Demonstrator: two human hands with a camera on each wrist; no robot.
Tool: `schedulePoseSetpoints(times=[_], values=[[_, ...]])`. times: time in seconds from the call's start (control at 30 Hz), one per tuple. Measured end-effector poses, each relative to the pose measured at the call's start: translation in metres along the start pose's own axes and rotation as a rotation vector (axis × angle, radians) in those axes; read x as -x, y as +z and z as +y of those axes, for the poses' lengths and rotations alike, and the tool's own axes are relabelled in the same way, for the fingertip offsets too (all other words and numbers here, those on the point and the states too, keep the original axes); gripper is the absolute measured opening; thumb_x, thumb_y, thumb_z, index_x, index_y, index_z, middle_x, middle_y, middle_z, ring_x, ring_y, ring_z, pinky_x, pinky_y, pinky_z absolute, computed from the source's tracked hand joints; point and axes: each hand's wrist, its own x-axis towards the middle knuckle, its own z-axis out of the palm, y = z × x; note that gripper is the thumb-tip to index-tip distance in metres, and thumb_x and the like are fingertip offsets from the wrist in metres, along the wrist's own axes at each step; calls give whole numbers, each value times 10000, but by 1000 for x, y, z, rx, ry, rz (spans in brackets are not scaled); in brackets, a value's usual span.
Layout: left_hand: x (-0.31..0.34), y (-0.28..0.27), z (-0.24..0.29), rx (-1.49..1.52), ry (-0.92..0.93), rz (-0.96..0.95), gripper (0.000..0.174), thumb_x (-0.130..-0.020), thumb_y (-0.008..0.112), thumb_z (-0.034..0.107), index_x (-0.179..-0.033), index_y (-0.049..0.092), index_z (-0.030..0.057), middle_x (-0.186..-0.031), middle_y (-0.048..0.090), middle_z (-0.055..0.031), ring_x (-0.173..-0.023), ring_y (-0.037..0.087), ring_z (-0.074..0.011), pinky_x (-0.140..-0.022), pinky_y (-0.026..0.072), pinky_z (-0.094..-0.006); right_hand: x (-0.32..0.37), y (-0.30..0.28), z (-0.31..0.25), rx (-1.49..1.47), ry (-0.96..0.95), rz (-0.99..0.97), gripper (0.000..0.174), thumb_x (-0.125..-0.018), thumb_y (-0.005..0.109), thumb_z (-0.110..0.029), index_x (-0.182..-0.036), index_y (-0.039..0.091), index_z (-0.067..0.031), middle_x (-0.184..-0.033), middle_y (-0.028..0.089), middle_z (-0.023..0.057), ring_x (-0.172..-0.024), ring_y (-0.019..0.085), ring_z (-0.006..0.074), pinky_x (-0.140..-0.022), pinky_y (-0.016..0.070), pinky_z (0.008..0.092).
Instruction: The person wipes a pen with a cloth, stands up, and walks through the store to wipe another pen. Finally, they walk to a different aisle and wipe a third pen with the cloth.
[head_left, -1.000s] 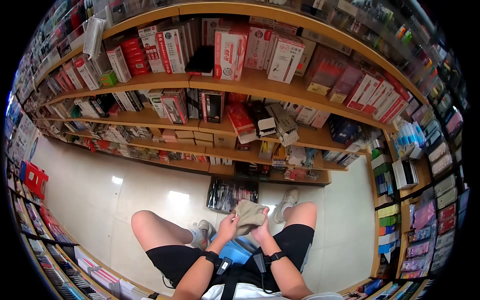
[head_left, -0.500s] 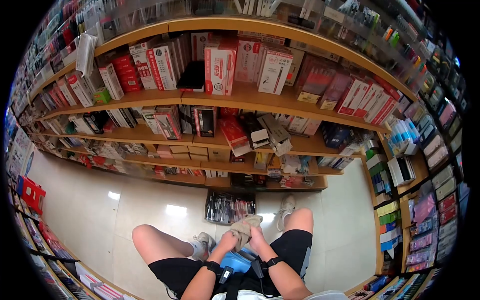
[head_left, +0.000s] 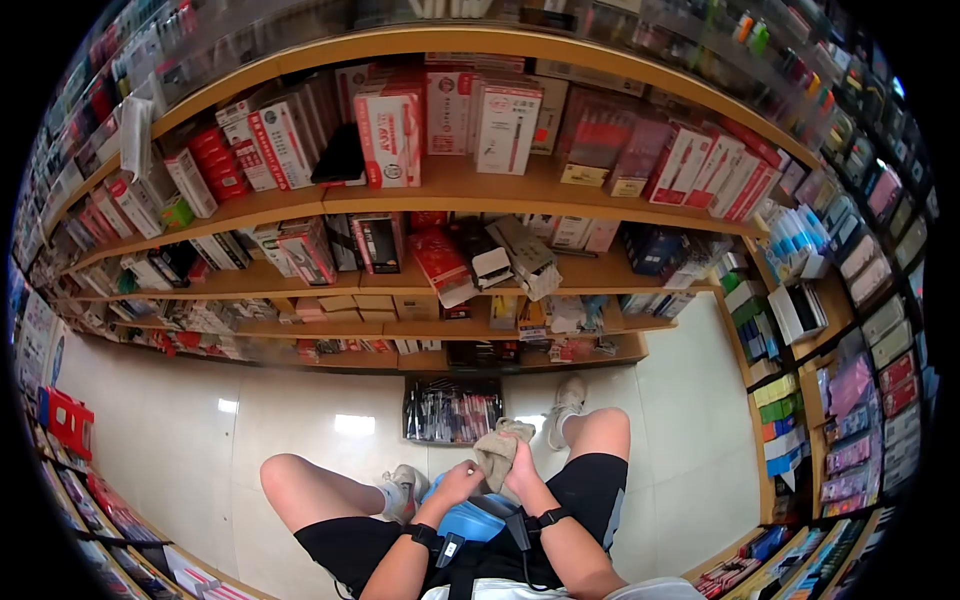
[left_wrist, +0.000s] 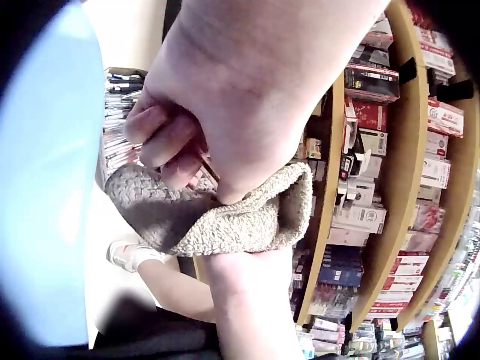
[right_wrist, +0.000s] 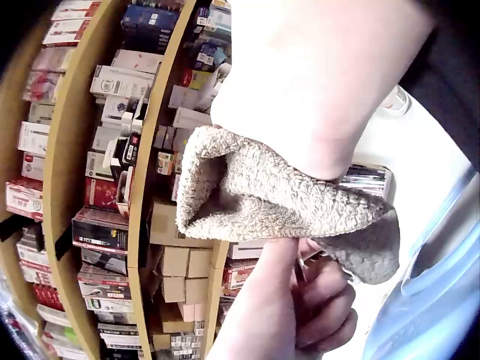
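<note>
A beige textured cloth (head_left: 494, 458) is bunched in my right hand (head_left: 522, 472), above the floor between the knees. My left hand (head_left: 460, 484), just left of the cloth, has its fingers curled round a thin stick-like object (right_wrist: 301, 271), mostly hidden by the fingers. In the left wrist view the left hand (left_wrist: 240, 97) covers part of the cloth (left_wrist: 232, 225). From the right wrist, the cloth (right_wrist: 262, 187) shows an open fold, with the right hand (right_wrist: 292, 90) gripping it and its fingers hidden.
A dark tray of pens (head_left: 453, 414) stands on the floor by the shelf base. Between the legs is a blue object (head_left: 468, 522). Shelves (head_left: 480, 190) of boxed pens rise in front; more racks (head_left: 850, 420) stand at the right. A red item (head_left: 70, 424) is at the far left.
My left hand has drawn away from the cloth to the left, while the right hand keeps its grip. The cloth has changed shape and hangs lower than a second ago. The head view has shifted.
</note>
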Motion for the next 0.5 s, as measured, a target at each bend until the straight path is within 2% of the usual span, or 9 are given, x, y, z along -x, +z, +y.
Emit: schedulePoseSetpoints(times=[0.07,0.17,0.27,0.5], values=[[-5,5,-14,-10,-3,-40,512,-840,535,435,-1052,615,-25,-878,668,-214,-840,655,-336,-758,491,-383,2,0,-1,-16,25,12,304,-805,557,-282,-998,604,-52,-940,657,117,-876,634,294,-826,517,418],[-4,5,-12,11,-35,-163,521,-856,520,453,-1029,620,-28,-764,654,-146,-713,640,-250,-673,483,-345,2,2,-5,-2,55,27,326,-775,563,-302,-977,611,-51,-924,658,117,-870,633,297,-823,514,422],[12,-3,17,7,-96,-226,513,-867,513,449,-998,619,-35,-691,613,-87,-628,586,-170,-604,455,-307,6,6,-8,17,67,40,327,-766,566,-309,-967,614,-55,-912,657,114,-856,631,296,-821,511,424],[11,0,12,49,-186,-261,495,-869,502,429,-994,596,-41,-678,600,-78,-581,563,-159,-548,440,-303,2,2,-3,52,85,81,324,-770,568,-311,-980,604,-67,-916,646,122,-843,626,299,-822,510,428]])
